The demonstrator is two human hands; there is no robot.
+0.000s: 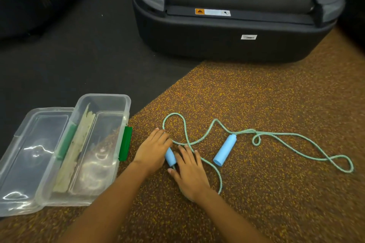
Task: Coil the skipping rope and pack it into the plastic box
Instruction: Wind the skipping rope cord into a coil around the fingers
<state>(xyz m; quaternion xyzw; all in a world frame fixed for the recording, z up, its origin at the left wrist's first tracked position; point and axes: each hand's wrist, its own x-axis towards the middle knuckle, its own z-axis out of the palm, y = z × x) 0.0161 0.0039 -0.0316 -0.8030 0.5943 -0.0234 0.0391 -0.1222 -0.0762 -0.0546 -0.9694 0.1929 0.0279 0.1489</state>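
Skipping rope (276, 136) uncoiled; near handle (170, 157) between hands (153, 149).

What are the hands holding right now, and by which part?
Both hands, left and right, rest on one blue handle of the rope. Whether either hand grips it cannot be told. The other handle lies free.

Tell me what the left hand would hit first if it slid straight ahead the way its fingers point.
Probably the rope: the left hand points up and slightly right, and the rope's near loop lies just past its fingertips, almost touching. Beyond that, only speckled floor.
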